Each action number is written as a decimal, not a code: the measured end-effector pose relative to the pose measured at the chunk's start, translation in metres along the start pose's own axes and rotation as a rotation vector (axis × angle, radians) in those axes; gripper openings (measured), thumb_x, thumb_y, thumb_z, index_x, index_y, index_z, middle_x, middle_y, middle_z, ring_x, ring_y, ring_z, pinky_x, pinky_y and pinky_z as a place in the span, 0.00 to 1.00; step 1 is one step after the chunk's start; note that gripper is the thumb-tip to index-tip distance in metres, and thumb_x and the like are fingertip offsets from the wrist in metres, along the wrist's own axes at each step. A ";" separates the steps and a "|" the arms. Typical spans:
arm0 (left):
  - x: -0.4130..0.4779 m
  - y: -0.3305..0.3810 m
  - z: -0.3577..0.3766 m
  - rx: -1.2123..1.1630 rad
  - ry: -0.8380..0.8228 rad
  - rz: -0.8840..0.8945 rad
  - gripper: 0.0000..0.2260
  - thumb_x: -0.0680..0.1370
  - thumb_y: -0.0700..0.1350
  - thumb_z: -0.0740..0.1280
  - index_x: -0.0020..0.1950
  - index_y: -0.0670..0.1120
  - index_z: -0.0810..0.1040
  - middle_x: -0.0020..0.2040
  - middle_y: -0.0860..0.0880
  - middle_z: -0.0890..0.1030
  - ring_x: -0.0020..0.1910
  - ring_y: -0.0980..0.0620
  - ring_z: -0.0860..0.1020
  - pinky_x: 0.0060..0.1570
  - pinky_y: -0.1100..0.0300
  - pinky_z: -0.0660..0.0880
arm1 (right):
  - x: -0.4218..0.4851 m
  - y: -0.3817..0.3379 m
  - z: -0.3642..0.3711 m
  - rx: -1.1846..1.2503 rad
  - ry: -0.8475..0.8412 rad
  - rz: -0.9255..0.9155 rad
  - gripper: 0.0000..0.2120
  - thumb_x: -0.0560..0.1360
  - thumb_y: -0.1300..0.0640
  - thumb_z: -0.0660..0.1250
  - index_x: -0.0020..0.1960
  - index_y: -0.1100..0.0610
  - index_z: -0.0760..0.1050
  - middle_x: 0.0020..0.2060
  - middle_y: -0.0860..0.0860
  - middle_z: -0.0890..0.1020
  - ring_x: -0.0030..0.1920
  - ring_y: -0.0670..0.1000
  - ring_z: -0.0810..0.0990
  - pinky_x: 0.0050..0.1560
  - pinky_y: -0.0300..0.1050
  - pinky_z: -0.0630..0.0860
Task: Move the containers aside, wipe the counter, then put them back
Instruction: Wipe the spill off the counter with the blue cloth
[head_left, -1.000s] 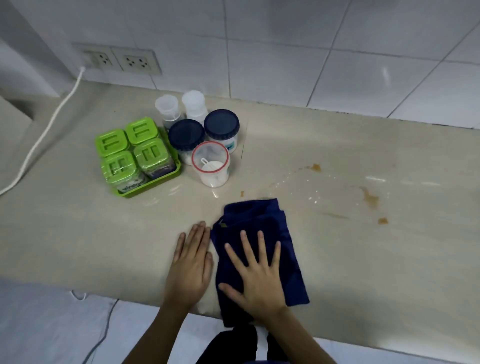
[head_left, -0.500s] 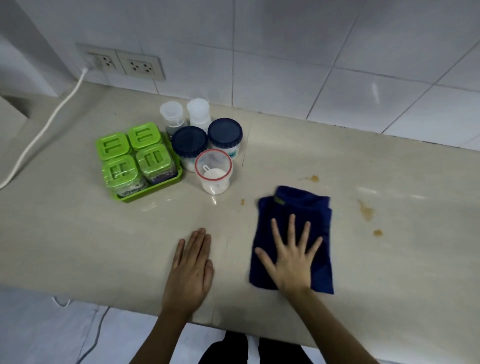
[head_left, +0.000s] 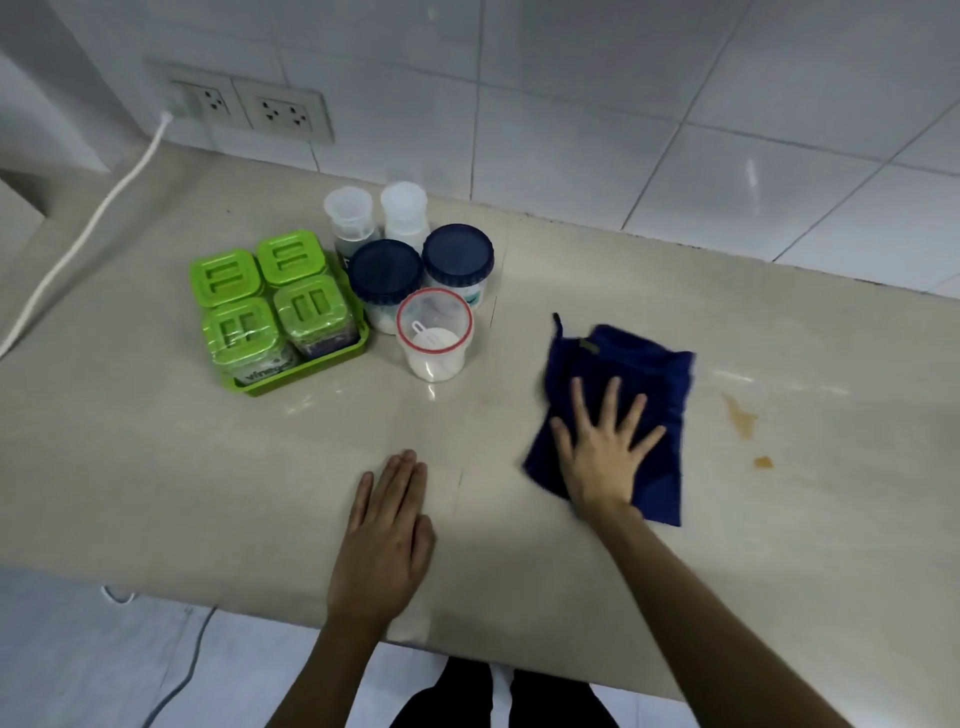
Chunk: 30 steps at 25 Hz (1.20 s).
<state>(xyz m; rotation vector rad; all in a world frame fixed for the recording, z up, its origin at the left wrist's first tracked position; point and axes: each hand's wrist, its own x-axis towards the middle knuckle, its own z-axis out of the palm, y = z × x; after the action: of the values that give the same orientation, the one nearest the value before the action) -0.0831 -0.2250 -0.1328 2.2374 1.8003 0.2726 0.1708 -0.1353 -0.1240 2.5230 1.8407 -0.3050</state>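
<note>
A dark blue cloth (head_left: 631, 374) lies on the beige counter (head_left: 156, 467), right of centre. My right hand (head_left: 602, 452) presses flat on it with fingers spread. My left hand (head_left: 387, 535) rests flat on the bare counter near the front edge, holding nothing. The containers stand grouped at the back left: a green tray (head_left: 306, 371) with several green-lidded jars (head_left: 236, 338), two dark-blue-lidded jars (head_left: 384, 273) (head_left: 457, 257), a red-rimmed clear tub (head_left: 434, 332) with white powder, and two small white bottles (head_left: 349, 210) (head_left: 404, 205).
Brown stains (head_left: 740, 415) (head_left: 762, 461) mark the counter right of the cloth. A white cable (head_left: 88, 234) runs from wall sockets (head_left: 249, 106) along the far left. A tiled wall backs the counter. The front edge runs just below my left hand.
My right hand has slid the cloth from beside my left hand to the right and away from me, over a stain near the jars. The left hand stayed put.
</note>
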 end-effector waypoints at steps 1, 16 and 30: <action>0.000 0.000 -0.001 0.001 -0.009 0.008 0.24 0.79 0.47 0.53 0.75 0.43 0.62 0.77 0.46 0.61 0.77 0.50 0.58 0.75 0.46 0.56 | -0.017 -0.024 0.006 -0.001 0.003 -0.102 0.28 0.77 0.38 0.48 0.76 0.41 0.50 0.78 0.56 0.52 0.76 0.67 0.47 0.68 0.77 0.45; 0.000 -0.003 0.001 -0.011 0.002 0.013 0.25 0.79 0.47 0.53 0.75 0.44 0.62 0.77 0.47 0.61 0.77 0.51 0.57 0.75 0.47 0.55 | -0.026 -0.026 0.009 0.023 0.009 -0.151 0.26 0.79 0.42 0.50 0.76 0.43 0.53 0.78 0.55 0.54 0.76 0.65 0.47 0.68 0.77 0.44; 0.019 0.054 0.006 -0.031 0.065 -0.020 0.22 0.76 0.45 0.59 0.69 0.39 0.70 0.71 0.40 0.70 0.73 0.44 0.65 0.75 0.44 0.54 | -0.030 0.064 0.006 0.045 0.081 0.057 0.27 0.78 0.39 0.47 0.76 0.44 0.53 0.78 0.56 0.54 0.77 0.64 0.48 0.69 0.74 0.43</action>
<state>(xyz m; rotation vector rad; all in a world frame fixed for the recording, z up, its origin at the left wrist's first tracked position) -0.0269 -0.2181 -0.1222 2.2126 1.8361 0.3709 0.2220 -0.1843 -0.1320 2.6504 1.8044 -0.2508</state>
